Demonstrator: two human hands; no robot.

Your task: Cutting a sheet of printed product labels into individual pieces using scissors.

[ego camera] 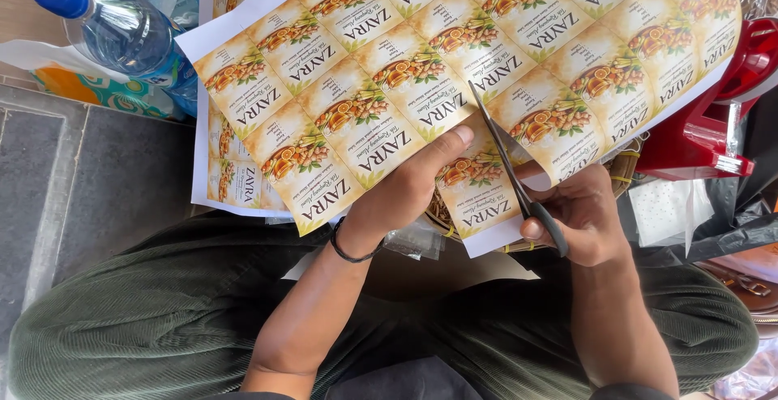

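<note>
My left hand holds up a large printed sheet of labels, thumb on top near its lower edge. The labels are cream rectangles with orange fruit pictures, set in rows. My right hand grips black-handled scissors, whose blades point up into the sheet along a cut between two label columns. A strip of the sheet curls over beside the right hand. A black band circles my left wrist.
More label sheets lie beneath. A plastic water bottle with a blue cap lies at upper left on a colourful bag. A red object stands at right, with a woven basket under the sheet. My green corduroy trousers fill the bottom.
</note>
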